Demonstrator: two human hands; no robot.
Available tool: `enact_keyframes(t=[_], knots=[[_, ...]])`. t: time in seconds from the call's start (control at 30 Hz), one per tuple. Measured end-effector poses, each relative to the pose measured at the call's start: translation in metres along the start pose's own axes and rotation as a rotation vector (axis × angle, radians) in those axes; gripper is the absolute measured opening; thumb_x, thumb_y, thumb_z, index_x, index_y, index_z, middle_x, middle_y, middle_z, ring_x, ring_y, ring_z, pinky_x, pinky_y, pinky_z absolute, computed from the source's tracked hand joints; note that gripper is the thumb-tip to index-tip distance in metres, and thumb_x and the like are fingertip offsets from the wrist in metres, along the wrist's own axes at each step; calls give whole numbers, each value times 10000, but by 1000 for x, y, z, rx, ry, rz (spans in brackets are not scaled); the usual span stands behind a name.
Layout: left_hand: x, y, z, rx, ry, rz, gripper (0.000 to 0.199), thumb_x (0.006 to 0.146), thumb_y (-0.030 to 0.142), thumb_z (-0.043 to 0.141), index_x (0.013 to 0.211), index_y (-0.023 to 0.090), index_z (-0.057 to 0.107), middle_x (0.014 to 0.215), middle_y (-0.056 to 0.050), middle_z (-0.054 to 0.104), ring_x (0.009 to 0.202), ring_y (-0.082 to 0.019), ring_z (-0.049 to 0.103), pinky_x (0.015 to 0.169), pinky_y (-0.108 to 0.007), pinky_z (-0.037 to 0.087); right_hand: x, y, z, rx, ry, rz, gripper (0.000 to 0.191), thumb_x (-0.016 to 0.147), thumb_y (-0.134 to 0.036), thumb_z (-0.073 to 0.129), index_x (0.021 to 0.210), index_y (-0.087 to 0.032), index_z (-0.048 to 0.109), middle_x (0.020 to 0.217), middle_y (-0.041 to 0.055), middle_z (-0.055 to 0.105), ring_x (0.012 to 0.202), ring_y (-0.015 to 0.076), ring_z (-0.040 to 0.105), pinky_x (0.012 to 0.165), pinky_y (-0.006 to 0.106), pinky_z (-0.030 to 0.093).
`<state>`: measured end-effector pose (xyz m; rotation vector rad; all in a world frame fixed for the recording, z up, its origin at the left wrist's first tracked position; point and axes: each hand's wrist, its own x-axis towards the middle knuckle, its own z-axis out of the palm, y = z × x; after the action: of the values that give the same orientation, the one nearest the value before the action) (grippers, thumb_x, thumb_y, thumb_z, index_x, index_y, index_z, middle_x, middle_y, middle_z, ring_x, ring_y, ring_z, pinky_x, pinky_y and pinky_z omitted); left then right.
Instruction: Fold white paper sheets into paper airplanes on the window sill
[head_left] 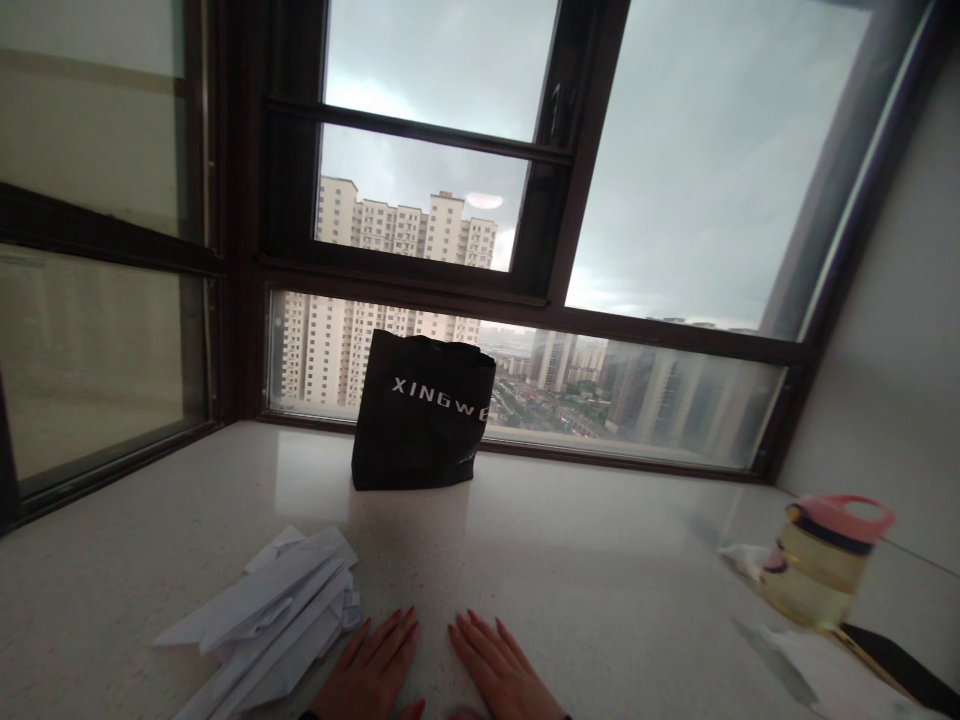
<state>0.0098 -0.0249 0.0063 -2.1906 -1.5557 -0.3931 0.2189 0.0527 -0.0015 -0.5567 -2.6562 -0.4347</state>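
Note:
My left hand (373, 665) lies flat on the white speckled windowsill (600, 560), fingers stretched out and holding nothing. Just to its left is a heap of folded white paper (277, 620), its pieces overlapping like folded paper planes. My right hand (501, 665) also rests palm down on the sill, fingers extended, with a gap between it and the left hand. Beyond both hands, against the window, a black bag (424, 415) with white lettering stands upright.
At the right stands a yellowish bottle (817, 570) with a pink lid. White crumpled tissue (836, 675) lies in front of it, beside a dark flat object (900, 665), perhaps a phone. Dark-framed windows (420, 275) border the sill behind and at the left.

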Motion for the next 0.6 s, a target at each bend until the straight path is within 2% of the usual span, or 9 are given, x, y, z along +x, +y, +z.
enact_keyframes(t=[0.23, 0.5, 0.6], knots=[[1, 0, -1, -16, -25, -10, 475, 801, 481, 232, 1093, 215, 496, 1204, -14, 442, 1077, -173, 412, 867, -301, 325, 1, 0, 0, -17, -6, -1, 683, 743, -596, 266, 1287, -200, 144, 1186, 43, 456, 1039, 195, 461, 831, 277, 402], [0, 0, -2, 25, 22, 7, 465, 806, 479, 234, 1077, 221, 509, 1192, 4, 451, 1053, -162, 437, 839, -284, 346, 3, -2, -2, -92, 24, -30, 728, 754, -582, 278, 1289, -187, -17, 1166, 42, 474, 1000, 204, 496, 757, 294, 452], [1, 0, 1, 54, 46, 22, 485, 805, 505, 216, 1072, 228, 511, 1178, 10, 464, 1037, -152, 454, 825, -272, 352, 3, -2, -1, -125, 49, -35, 693, 789, -528, 288, 1284, -180, -50, 1137, 46, 502, 970, 195, 520, 739, 278, 457]])
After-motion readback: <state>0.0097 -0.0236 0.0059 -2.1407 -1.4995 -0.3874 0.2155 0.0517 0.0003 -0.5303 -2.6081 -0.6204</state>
